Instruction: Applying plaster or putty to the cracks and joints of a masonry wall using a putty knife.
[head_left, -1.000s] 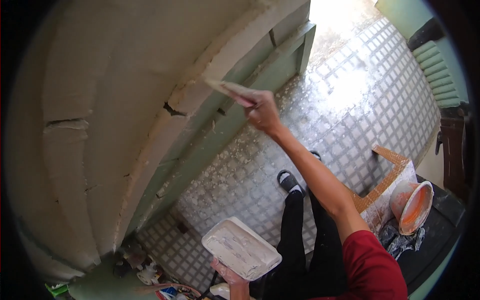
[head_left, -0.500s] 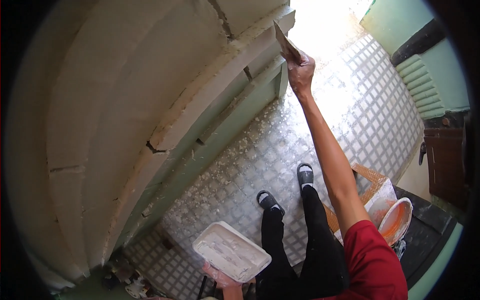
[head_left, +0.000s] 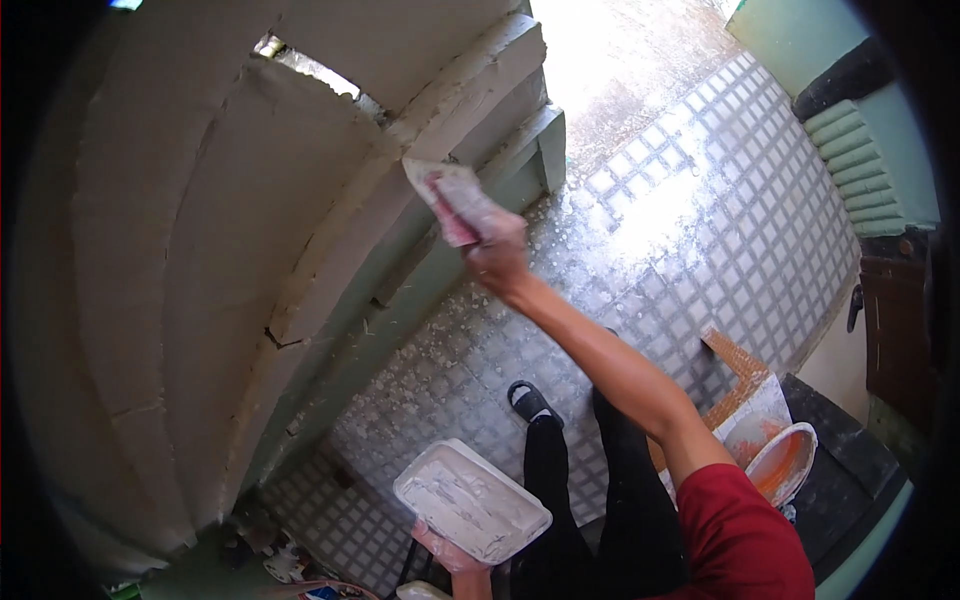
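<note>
Right hand: the right hand point(head_left: 497, 252) is curled round a flat scraper point(head_left: 446, 192). It is blurry, so I cannot tell how each finger sits.
Scraper spot: up by the pale wall ledge point(head_left: 335, 235), in the upper middle. I cannot tell if its tip touches the ledge or is just beside it.
Scraper way: its far end points up and left, away from the hand. Its long line slants from the hand, at lower right, to that tip.
Left hand: the left hand point(head_left: 448, 548) grips the lower left side of a white tray point(head_left: 497, 479).
Tray spot: low in the middle, in front of the dark trousers point(head_left: 548, 480), well apart from the scraper.
Tray way: its long line slants from upper left to lower right. The hollow side faces up and has pale paste point(head_left: 465, 500) in it.
Step now: it looks like scraper work at the ledge, with 1 hand on the tool and 1 on the tray.
Next move needs: I think a firm hold, the blade lined up with the ledge, and the tray kept flat.
Off to the right: a bucket point(head_left: 783, 465) with orange stains, by a black top point(head_left: 850, 460).
</note>
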